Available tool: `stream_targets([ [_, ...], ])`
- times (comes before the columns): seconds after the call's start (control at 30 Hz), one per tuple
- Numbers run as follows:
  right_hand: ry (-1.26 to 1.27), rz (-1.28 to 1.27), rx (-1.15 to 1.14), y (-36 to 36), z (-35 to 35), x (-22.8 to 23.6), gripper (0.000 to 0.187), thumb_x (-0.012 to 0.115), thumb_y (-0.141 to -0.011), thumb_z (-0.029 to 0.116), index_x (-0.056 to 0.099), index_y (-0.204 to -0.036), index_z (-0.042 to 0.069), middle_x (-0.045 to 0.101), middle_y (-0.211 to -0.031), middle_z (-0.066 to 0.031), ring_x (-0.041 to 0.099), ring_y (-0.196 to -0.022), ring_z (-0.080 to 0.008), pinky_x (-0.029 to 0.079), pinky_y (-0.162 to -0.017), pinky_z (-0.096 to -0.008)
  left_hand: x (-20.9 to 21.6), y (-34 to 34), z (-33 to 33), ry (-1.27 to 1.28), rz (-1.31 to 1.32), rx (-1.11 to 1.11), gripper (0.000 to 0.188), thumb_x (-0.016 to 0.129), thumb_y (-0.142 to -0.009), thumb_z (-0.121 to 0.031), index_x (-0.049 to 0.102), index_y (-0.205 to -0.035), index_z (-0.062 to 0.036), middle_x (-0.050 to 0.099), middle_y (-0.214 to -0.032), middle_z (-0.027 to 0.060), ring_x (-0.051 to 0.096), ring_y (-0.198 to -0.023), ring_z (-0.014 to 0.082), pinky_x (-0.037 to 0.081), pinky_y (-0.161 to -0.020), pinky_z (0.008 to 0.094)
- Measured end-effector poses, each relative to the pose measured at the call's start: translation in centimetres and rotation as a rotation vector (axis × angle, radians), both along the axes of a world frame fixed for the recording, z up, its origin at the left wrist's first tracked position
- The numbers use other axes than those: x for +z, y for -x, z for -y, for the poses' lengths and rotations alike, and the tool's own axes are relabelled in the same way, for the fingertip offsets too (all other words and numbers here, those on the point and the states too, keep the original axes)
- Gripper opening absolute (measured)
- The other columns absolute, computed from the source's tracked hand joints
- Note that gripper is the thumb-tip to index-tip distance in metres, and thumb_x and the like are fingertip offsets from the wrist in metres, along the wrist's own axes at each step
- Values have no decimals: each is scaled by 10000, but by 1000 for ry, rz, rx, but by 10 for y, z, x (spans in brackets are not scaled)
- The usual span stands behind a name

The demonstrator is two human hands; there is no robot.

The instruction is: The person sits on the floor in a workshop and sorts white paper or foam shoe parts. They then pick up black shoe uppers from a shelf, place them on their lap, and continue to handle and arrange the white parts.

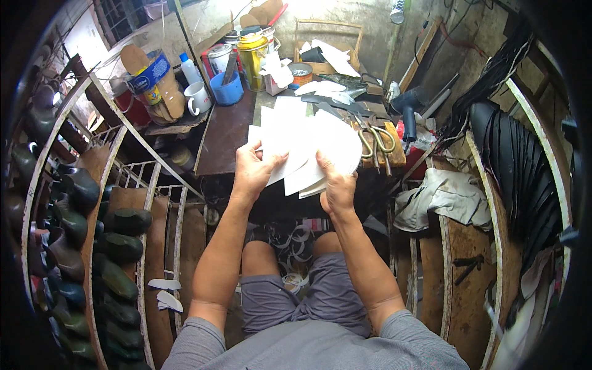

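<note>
My left hand [251,171] pinches the lower edge of a stack of white cut sheets [285,132], thumb on top. A second stack of white rounded sheets [338,139] is gripped in my right hand [339,184], its thumb pressed on the face and fingers underneath. The two stacks fan out side by side and overlap in the middle, above the near edge of the workbench [222,145]. Scissors [376,140] with brass-coloured handles lie on the bench just right of the sheets. The undersides of both stacks are hidden.
Behind the sheets stand a blue tub [226,90], a yellow can [253,58] and a white mug [197,98]. Racks of dark shoe lasts [120,246] rise at the left. At the right are a grey cloth [444,197], a hair dryer [408,114] and black strips [518,179].
</note>
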State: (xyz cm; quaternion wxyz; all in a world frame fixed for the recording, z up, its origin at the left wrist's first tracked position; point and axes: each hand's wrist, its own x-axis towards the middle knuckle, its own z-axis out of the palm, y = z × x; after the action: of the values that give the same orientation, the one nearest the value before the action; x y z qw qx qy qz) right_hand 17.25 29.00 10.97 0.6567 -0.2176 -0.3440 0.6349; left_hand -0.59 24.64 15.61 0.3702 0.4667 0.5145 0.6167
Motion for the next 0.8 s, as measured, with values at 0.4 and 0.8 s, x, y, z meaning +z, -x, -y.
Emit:
stream_targets([
  [0.4,48,-109,288,-16,5,15,500,741,-1010,198,541,-1440,37,675,-1290,-94,667,-1190,-231,562,-1036,-411,-15,27,-15,86,378,-130,403,808,-865,42,639,-1219,132,752,-1094,169,745,-964,201,593,-894,327],
  [0.8,-60,-4,117,-8,-9,10,439,682,-975,-4,550,-1394,0,686,-1246,-110,693,-1113,-226,585,-979,-374,-18,25,-13,61,283,20,358,785,-844,55,665,-1180,86,742,-1076,131,725,-959,191,583,-861,320],
])
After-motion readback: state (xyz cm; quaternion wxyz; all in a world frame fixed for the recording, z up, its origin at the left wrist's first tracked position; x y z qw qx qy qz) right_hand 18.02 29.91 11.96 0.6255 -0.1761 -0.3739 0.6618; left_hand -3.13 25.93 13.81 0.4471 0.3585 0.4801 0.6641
